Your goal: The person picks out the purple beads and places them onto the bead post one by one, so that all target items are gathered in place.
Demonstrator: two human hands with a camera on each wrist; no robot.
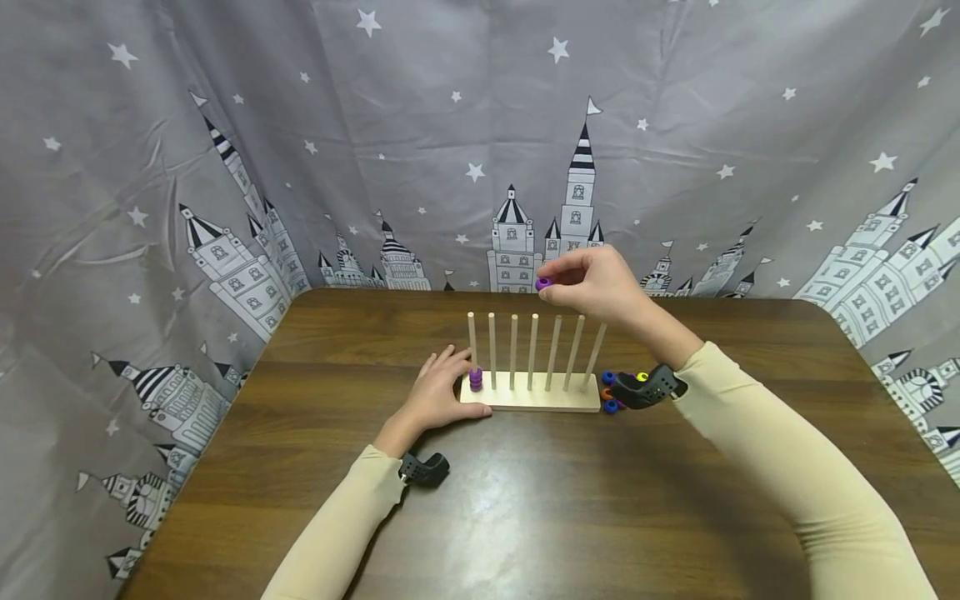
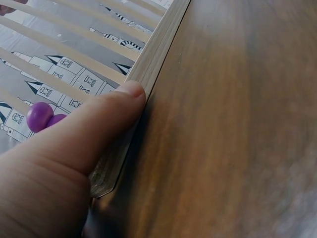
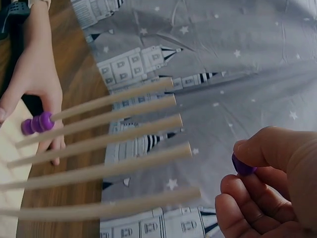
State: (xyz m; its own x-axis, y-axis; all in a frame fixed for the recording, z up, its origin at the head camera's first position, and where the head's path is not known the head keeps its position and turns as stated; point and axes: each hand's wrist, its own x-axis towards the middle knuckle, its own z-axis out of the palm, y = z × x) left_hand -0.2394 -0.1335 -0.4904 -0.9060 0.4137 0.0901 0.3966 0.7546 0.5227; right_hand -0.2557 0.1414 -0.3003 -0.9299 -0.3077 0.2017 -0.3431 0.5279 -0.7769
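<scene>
A pale wooden peg rack point(image 1: 536, 402) with several upright pegs stands on the table. Purple beads point(image 1: 476, 381) are stacked on its leftmost peg. My left hand point(image 1: 437, 392) holds the left end of the base, thumb along the front edge and the other fingers toward the back. In the left wrist view the thumb point(image 2: 106, 116) presses against the base's edge. Above the pegs toward the right, my right hand point(image 1: 596, 287) pinches a purple bead point(image 1: 543, 283) between thumb and forefinger. That bead point(image 3: 243, 166) is apart from every peg in the right wrist view.
Several loose beads, among them a blue bead point(image 1: 611, 407) and a yellow bead point(image 1: 642, 377), lie at the rack's right end, partly hidden by the right wrist's black camera point(image 1: 647, 387). A grey castle-print curtain point(image 1: 420, 150) hangs behind the brown wooden table point(image 1: 360, 333).
</scene>
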